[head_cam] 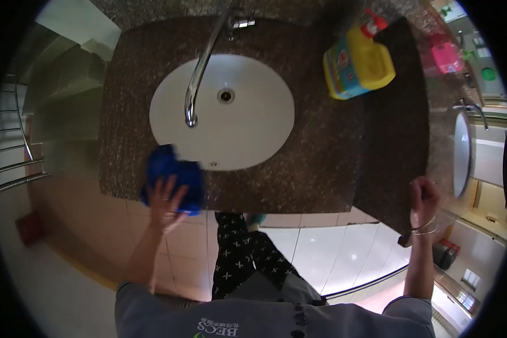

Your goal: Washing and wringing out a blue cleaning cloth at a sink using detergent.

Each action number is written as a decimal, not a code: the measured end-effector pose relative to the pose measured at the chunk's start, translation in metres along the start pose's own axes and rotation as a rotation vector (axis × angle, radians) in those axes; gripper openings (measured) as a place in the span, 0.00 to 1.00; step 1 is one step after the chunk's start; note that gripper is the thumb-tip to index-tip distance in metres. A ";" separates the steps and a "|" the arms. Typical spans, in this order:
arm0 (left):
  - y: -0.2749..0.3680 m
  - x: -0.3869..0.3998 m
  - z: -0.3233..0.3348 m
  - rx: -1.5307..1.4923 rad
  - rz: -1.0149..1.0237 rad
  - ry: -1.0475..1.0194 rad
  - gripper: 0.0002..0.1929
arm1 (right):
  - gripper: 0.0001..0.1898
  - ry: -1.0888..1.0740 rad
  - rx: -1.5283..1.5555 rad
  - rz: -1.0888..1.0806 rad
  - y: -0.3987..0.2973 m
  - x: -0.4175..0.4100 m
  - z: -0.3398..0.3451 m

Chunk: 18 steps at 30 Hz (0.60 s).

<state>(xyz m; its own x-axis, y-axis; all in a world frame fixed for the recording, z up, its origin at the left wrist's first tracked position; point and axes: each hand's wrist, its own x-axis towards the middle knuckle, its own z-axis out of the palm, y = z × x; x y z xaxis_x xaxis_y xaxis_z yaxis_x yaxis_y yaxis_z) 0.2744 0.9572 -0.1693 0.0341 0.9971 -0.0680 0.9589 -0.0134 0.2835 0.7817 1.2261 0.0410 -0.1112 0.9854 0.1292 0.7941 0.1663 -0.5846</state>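
My left hand lies with spread fingers over a crumpled blue cloth, pressing it on the front-left part of the dark speckled stone counter. The cloth overlaps the front-left rim of a white oval washbasin and reaches the counter's front edge. My right hand, with bracelets at the wrist, is held apart at the far right, beside the dark stone side. Its fingers look curled in, and nothing shows in them. A tall chrome tap arches over the basin, its spout above the left half.
A yellow jug with a red pump top and a printed label stands at the back right. Beyond it are a pink container and a second oval basin, possibly mirrored. A chrome rack hangs at the left. Pale tiles cover the floor.
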 end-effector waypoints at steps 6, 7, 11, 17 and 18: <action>-0.149 0.058 -0.014 0.153 -0.316 0.373 0.25 | 0.02 -0.035 -0.177 -0.082 -0.013 0.006 0.001; -0.156 0.076 -0.017 0.181 -0.435 0.443 0.24 | 0.02 -0.020 -0.196 -0.082 -0.021 0.011 0.003; -0.091 0.093 -0.008 0.132 -0.728 0.317 0.23 | 0.10 0.169 0.146 -0.083 -0.085 0.069 0.042; 0.121 0.113 0.003 -0.681 -0.381 0.429 0.13 | 0.26 0.395 -0.023 0.027 -0.089 0.245 0.107; 0.143 0.134 -0.007 -0.978 -0.499 0.334 0.12 | 0.27 0.392 -0.053 0.132 -0.090 0.262 0.118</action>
<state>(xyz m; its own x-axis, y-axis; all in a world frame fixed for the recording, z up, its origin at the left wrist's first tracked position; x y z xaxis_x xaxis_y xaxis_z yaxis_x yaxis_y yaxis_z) 0.4142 1.0892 -0.1309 -0.5049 0.8470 -0.1662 0.2103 0.3074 0.9280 0.6102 1.4741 0.0328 0.2217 0.9075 0.3567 0.8170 0.0268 -0.5760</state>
